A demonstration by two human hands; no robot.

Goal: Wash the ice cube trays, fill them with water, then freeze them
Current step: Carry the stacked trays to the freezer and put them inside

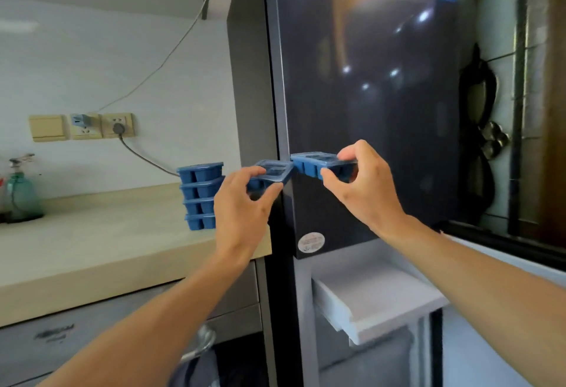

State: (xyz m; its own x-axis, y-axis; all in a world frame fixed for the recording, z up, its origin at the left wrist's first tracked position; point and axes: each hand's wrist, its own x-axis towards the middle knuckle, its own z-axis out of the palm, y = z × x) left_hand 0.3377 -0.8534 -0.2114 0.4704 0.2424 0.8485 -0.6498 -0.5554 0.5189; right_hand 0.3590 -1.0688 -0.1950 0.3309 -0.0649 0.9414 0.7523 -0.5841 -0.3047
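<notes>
A stack of trays (pixel 200 195) stands at the desk's (pixel 92 249) right edge, just left of the fridge (pixel 367 80). Before the fridge door, the left tray (pixel 274 169) and right tray (pixel 312 163) are held side by side — above a pulled-out drawer (pixel 376 304).

4 blue trays (pixel 200 195) stacked on a beige counter (pixel 107 242), beside a glossy black fridge (pixel 367 95).

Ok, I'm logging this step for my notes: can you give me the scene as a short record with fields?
left hand: grips the left tray
right hand: grips the right tray
held trays: blue, nearly end to end, in front of the fridge door
tray stack: four blue trays on the counter, beside the fridge
drawer: pale, pulled out below the dark door
water in trays: cannot tell
</notes>
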